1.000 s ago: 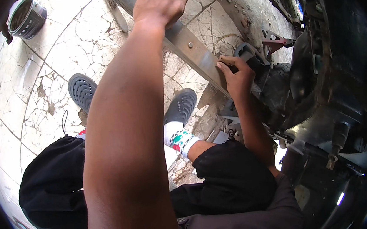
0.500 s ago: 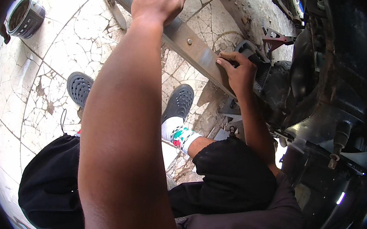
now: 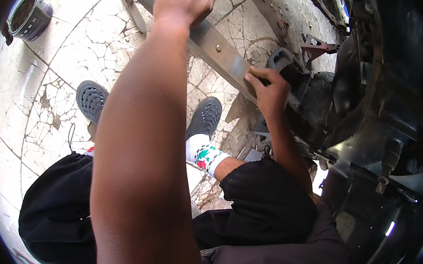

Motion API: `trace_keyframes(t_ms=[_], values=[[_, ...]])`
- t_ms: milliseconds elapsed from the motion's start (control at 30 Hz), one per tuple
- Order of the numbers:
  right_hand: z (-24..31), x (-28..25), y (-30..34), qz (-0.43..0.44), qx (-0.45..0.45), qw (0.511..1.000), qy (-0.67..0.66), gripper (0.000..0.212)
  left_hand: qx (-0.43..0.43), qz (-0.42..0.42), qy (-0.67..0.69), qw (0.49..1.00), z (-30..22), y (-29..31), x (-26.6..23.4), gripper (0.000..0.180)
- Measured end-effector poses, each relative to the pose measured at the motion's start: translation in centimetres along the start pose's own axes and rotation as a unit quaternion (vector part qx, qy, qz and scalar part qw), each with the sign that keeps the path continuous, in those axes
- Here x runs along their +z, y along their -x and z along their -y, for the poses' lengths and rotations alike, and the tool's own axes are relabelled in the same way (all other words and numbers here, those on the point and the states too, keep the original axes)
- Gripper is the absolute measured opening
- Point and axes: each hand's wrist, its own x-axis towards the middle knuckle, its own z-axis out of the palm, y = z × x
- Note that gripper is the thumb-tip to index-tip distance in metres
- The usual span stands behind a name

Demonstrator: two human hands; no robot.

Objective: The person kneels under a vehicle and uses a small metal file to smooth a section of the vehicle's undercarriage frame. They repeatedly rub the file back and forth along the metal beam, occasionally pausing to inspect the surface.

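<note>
A long grey metal bar (image 3: 216,42) runs diagonally from the top of the view towards the car parts on the right. Its face carries a round bolt head or hole and a paler, shinier patch. My left hand (image 3: 182,4) is closed over the bar's upper part, thumb sticking out to the right. Lower down, my right hand (image 3: 272,90) presses its bent fingertips against the bar beside the shiny patch. The fingers are drawn together, and whatever may be between them is hidden.
A dark bucket (image 3: 31,18) stands on the cracked tile floor (image 3: 43,104) at the far left. Dark vehicle parts (image 3: 368,83) fill the right side, with a red metal stand (image 3: 317,47) behind. My feet in grey clogs (image 3: 205,116) are below the bar.
My right hand has slid a little up and left along the bar, towards the shiny patch. My left hand keeps its hold in nearly the same place.
</note>
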Motion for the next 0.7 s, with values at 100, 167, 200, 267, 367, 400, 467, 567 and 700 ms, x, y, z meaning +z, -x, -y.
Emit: trace_keyframes(t_ms=[100,167,200,267,367,400,467,567,700], values=[[0.6,0.2,1.1,0.024,0.002,1.0,-0.015,0.023,0.032,0.004,-0.027,0.999,0.1,-0.2,-0.5,0.046],[0.1,-0.1,0.7,0.028,-0.008,0.999,-0.022,0.023,0.023,0.024,-0.014,0.999,0.0,-0.2,-0.6,0.046],[-0.2,0.1,0.2,0.021,0.006,1.0,-0.022,0.023,0.018,0.033,-0.007,0.999,0.0,-0.2,-0.7,0.046],[-0.2,0.2,-1.0,0.001,0.031,0.999,-0.022,0.024,-0.007,0.059,0.022,0.998,-0.2,-0.4,-1.1,0.046],[0.2,0.2,0.5,-0.004,0.007,1.0,0.024,0.022,0.001,0.013,0.005,1.0,-0.3,-0.2,-0.4,0.046],[0.2,0.1,1.0,-0.007,0.004,0.999,0.039,0.022,0.012,-0.016,-0.011,1.0,-0.2,-0.1,0.2,0.046],[0.4,0.0,0.9,0.002,-0.01,1.0,0.019,0.023,0.023,-0.048,0.0,0.999,0.4,0.0,0.5,0.045],[0.1,0.0,-0.1,0.0,-0.011,1.0,0.006,0.024,0.041,-0.03,-0.002,0.999,0.5,0.0,0.4,0.046],[-0.2,0.1,-0.7,-0.015,-0.047,0.998,0.038,0.025,0.031,0.043,-0.029,0.998,0.4,-0.1,-0.2,0.045]])
